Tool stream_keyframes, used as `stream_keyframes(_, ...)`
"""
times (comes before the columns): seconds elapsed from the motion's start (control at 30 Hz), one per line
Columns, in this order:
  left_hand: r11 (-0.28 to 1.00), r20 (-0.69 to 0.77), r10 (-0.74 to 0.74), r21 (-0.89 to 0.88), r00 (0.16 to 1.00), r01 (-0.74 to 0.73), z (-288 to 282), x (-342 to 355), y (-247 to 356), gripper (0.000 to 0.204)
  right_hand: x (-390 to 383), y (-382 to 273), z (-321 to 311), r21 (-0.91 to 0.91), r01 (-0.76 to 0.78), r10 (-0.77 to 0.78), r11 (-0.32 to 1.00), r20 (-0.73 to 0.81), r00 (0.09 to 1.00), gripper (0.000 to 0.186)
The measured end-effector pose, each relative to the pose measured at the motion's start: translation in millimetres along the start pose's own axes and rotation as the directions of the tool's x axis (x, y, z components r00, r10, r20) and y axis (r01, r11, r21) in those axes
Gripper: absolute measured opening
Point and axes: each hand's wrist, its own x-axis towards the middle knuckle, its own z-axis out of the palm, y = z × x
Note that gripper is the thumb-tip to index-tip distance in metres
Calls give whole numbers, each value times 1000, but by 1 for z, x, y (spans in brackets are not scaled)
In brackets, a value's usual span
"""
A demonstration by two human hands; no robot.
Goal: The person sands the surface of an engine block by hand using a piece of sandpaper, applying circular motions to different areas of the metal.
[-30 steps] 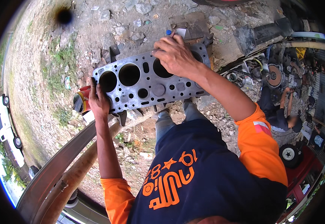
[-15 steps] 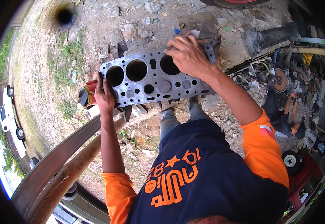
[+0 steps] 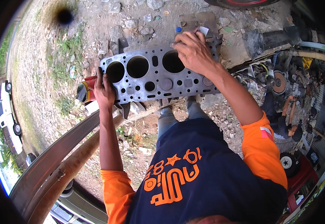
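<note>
In front of me sits a grey metal engine block, its flat machined face up, with large round cylinder bores and several smaller holes. My left hand is closed around its left end, fingers lying on the top face. Over the right part of the face, my right hand is closed with bent fingers, covering part of the deck near the far edge. A small flat white piece sticks out beyond its fingers; its held part is hidden.
A red can stands left of the block. A metal beam and a rusty pipe run to the lower left. Engine parts lie at right, near another person. A blue cap lies beyond the block.
My right hand has slid a little to the right over the block, the white piece moving with it, uncovering more of a bore. My left hand stays on the left end.
</note>
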Motion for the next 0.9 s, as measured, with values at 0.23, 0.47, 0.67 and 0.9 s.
stream_keyframes(0.23, 999, -5, -39, 17, 999, 39, -1, 0, 4, 55, -9, 13, -7, -46, 9, -8, 999, 23, 1000, 21)
stream_keyframes(0.47, 1000, -13, -24, 8, 1000, 24, -1, 0, -2, 55, -2, 13, -8, -24, 41, -40, 999, 44, 998, 21)
stream_keyframes(0.67, 998, 6, -6, -54, 1000, 7, 0, 2, -1, 55, 10, -3, 5, 14, 42, -43, 999, 29, 999, 23)
stream_keyframes(0.9, 997, 31, -41, -64, 999, 43, -3, 4, 4, 56, 7, 0, 8, 34, -23, 24, 999, -16, 1000, 23)
